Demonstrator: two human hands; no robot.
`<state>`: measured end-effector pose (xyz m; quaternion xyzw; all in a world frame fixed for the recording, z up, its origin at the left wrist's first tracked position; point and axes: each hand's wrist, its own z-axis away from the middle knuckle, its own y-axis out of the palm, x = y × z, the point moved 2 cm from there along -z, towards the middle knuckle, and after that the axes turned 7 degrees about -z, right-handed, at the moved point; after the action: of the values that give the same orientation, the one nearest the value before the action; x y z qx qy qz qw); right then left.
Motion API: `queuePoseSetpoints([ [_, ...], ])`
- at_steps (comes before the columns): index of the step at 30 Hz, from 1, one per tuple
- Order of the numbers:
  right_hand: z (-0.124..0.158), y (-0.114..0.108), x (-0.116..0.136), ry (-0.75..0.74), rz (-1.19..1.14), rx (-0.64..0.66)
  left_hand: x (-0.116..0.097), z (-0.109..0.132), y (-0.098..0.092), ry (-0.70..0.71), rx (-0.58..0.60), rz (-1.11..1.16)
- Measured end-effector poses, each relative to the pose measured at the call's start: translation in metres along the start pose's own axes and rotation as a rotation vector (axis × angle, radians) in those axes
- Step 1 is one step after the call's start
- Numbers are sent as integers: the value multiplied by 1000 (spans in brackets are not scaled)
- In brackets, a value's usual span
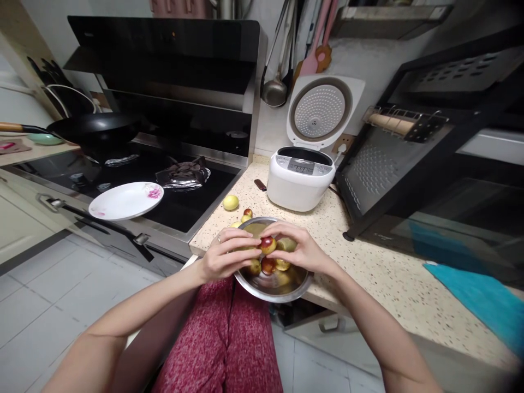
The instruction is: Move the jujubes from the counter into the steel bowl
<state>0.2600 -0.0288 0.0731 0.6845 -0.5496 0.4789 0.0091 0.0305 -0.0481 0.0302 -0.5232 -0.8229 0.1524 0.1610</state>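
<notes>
A fresh jujube, dark red above and yellow-green below, is held over a steel bowl. My right hand grips it between thumb and curved fingers. From the other side, my left hand presses its bent fingertips against the same fruit, a ring on one finger. Inside the bowl lie several more jujubes, some red-brown, some yellow-green. The bowl sits at the counter's front edge, partly over my lap. Just beyond it, a yellow-green fruit and a small red one rest on the counter.
Behind the bowl stands a white rice cooker, lid raised. A white plate overhangs the front of the gas stove; a black wok is farther left. A black rack and teal cloth are at right.
</notes>
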Motion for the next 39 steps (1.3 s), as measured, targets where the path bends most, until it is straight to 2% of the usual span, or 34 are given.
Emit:
queuePoseSetpoints([
  [7,4,-15,-17,52,212,64,27,22,5,76,137,58],
  [17,8,-24,-31,82,421,171,26,25,9,222,257,132],
  [24,11,-24,-42,94,334,216,26,24,10,240,267,162],
  [34,10,-23,-38,89,228,245,26,26,13,256,203,164],
  [39,9,-26,-36,41,218,125,25,26,15,322,144,146],
])
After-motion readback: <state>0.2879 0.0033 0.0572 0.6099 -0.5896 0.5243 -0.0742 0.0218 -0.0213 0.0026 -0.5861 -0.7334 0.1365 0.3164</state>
